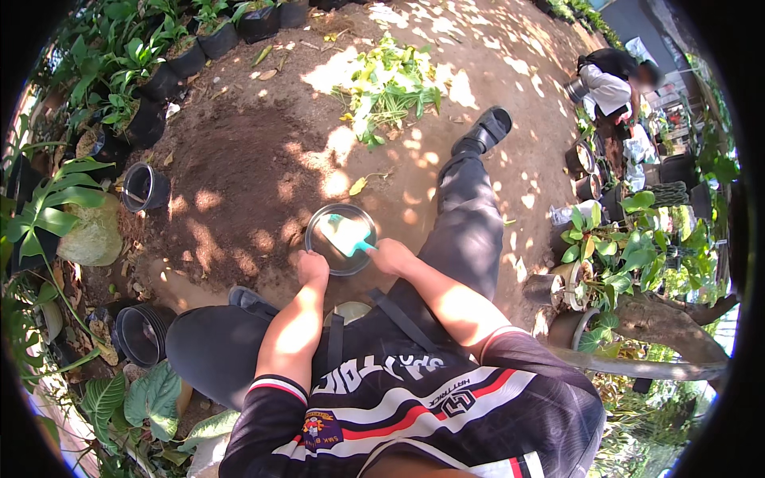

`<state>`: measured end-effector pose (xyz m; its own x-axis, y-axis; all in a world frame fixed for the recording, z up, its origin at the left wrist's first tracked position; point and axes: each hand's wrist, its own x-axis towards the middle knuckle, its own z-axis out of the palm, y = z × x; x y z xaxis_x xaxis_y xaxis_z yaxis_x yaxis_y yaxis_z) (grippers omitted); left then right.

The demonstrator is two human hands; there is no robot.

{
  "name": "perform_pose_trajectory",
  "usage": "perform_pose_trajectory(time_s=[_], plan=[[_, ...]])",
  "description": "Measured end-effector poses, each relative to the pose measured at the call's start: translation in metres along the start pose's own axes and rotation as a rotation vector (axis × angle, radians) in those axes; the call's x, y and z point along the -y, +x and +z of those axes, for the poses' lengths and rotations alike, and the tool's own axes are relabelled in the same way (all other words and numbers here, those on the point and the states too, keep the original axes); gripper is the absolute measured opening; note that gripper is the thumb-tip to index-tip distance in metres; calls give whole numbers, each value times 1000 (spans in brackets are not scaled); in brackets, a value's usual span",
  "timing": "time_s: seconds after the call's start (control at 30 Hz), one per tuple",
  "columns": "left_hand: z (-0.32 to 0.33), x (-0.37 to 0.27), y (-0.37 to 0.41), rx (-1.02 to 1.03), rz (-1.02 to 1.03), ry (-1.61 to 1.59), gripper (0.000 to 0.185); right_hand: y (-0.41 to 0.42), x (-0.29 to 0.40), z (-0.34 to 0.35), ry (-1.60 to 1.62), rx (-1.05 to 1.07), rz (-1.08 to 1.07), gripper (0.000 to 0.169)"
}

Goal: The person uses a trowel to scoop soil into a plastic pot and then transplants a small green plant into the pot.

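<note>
A turquoise hand shovel (345,235) has its blade over the opening of a round black plastic pot (310,246). My right hand (391,257) is closed round the shovel's short handle at the pot's right side. On the near left side of the pot, my left hand (312,267) grips the rim. Bright sun washes out the blade, and I cannot tell how much soil the pot holds. Just left of the pot spreads a mound of loose dark soil (233,179).
Beyond the soil lies a heap of cut green leaves (391,83). An upright black pot (145,187) and stacked black pots (143,334) are at left. Potted plants (167,66) line the upper left. Another person (609,83) bends over at upper right. A branch (663,325) lies right.
</note>
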<state>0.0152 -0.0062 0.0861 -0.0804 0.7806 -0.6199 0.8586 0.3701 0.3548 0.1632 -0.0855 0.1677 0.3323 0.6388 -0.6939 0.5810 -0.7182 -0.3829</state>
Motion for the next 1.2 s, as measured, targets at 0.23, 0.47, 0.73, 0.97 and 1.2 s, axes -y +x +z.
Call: perform_pose_trajectory(time_s=[0.23, 0.47, 0.73, 0.97, 1.2], plan=[[0, 3, 1, 18, 19, -7, 26, 5, -8, -6, 58, 42, 103, 51], [2, 7, 6, 11, 71, -15, 24, 14, -15, -8, 176, 42, 174, 48], [1, 4, -1, 4, 28, -89, 25, 12, -18, -10, 133, 55, 151, 48], [8, 9, 4, 20, 18, -90, 25, 10, -13, -16, 120, 84, 194, 48], [9, 9, 6, 25, 35, -95, 26, 11, -17, -11, 200, 66, 177, 56]])
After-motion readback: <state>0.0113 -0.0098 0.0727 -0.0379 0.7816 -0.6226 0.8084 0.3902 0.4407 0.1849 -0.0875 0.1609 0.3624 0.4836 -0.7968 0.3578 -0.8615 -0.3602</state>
